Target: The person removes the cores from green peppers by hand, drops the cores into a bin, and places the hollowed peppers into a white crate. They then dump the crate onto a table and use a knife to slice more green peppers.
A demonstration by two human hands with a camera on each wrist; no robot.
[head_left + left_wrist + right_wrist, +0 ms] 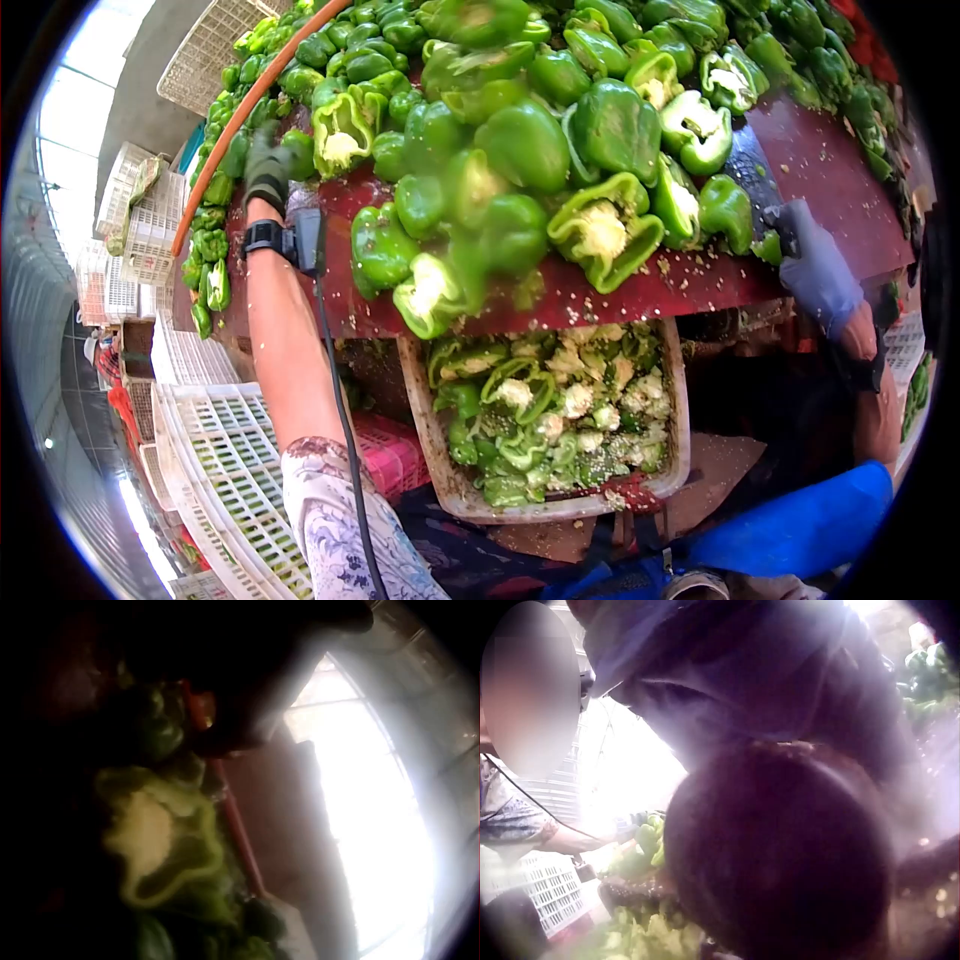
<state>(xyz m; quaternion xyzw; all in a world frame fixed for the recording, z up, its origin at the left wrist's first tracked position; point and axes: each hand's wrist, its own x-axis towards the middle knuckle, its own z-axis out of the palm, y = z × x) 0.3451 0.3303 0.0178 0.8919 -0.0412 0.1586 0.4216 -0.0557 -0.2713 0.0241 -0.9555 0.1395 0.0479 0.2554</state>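
In the head view my left hand [266, 172], in a dark striped glove, reaches in among whole green bell peppers at the table's left side. A blurred green pepper [298, 154] lies right at its fingers; I cannot tell whether they grip it. My right hand [822, 272], in a blue-grey glove, is at the right table edge with curled fingers around a dark, round-ended object [786, 228]. That object's broad round face [776, 847] fills much of the right wrist view. Cut-open peppers [606, 232] with pale cores lie between the hands.
A large pepper heap covers the dark red table [820, 170]. Below its front edge stands a tub [683, 430] of cores and pepper scraps. White crates [215, 440] stand at left; an orange hose [250, 105] crosses the heap's left side. A cable [340, 420] trails along my left arm.
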